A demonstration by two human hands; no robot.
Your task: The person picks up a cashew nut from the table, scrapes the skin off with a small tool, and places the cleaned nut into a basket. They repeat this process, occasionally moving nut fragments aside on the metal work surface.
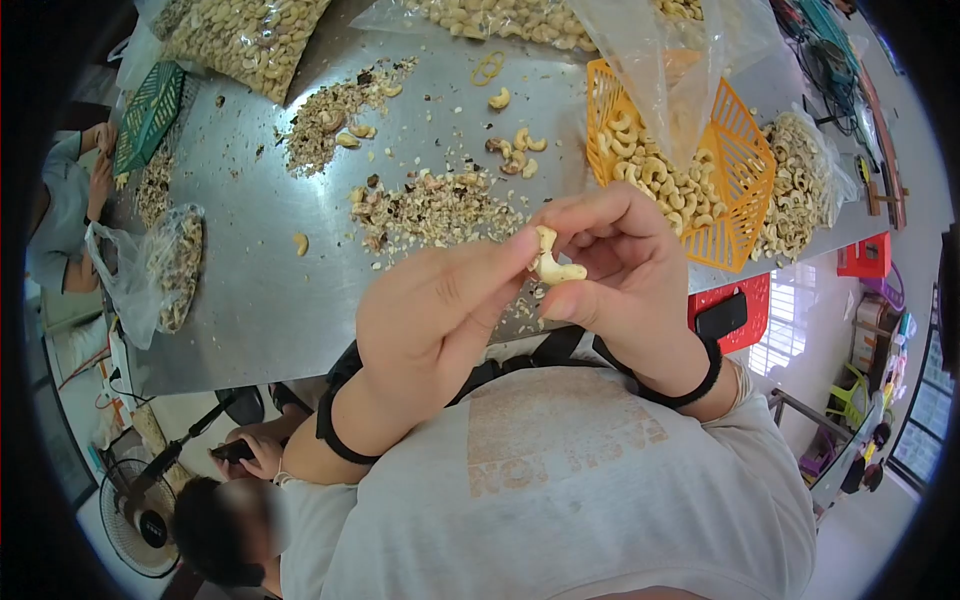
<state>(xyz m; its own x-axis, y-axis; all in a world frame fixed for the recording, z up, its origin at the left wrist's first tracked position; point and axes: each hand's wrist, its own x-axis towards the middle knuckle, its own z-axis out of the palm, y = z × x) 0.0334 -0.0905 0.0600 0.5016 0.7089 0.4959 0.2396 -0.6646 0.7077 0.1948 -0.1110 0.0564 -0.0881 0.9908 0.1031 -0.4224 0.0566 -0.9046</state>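
Observation:
A pale curved cashew [557,268] is held between my two hands, above the front edge of the metal table [250,340]. My left hand [440,300] pinches its left side between thumb and finger. From the right, my right hand [625,260] grips it with the thumb below and curled fingers above. Behind my hands lies a heap of skin flakes and crumbs [430,208]. Several loose cashews [518,155] rest beyond it. A yellow basket [740,170] holding cashews stands just behind my right hand.
Bags of cashews [240,40] lie at the back. A tied-looking clear bag [165,270] and green basket [148,118] are at the left, near a co-worker's hands [100,165]. Another cashew pile [800,180] sits right. Someone holds a phone [235,450] at lower left.

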